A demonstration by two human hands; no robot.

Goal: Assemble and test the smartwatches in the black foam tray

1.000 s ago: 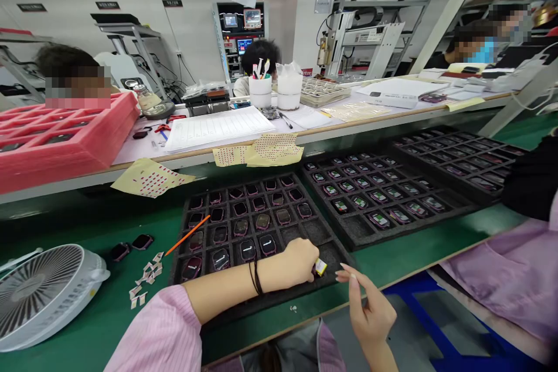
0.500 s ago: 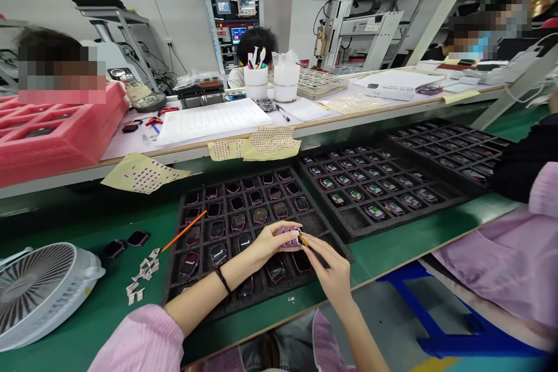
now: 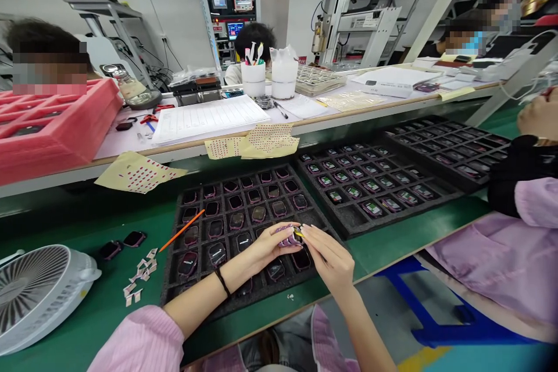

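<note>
My left hand (image 3: 268, 246) is closed around a small purple watch case (image 3: 285, 236), held above the near right part of a black foam tray (image 3: 320, 225). The fingers of my right hand (image 3: 329, 256) are pinched at the case's right end, on a small yellow piece (image 3: 299, 233) whose kind I cannot make out. Below my hands, the tray holds dark-screened watch cases (image 3: 236, 221) in its compartments. An orange stick (image 3: 182, 230) lies across the tray's left edge.
Small pale pieces (image 3: 142, 270), two watch cases (image 3: 134, 238) and a white fan (image 3: 46, 290) are on the green bench at left. More foam trays (image 3: 349, 224) stand to the right. A shelf edge (image 3: 305, 128) runs above. A co-worker's hand (image 3: 540, 116) shows at far right.
My right-hand fingers have shifted slightly up and closer against the case. My left hand keeps its hold. A co-worker's hand has come into view at right, and the whole view has shifted slightly.
</note>
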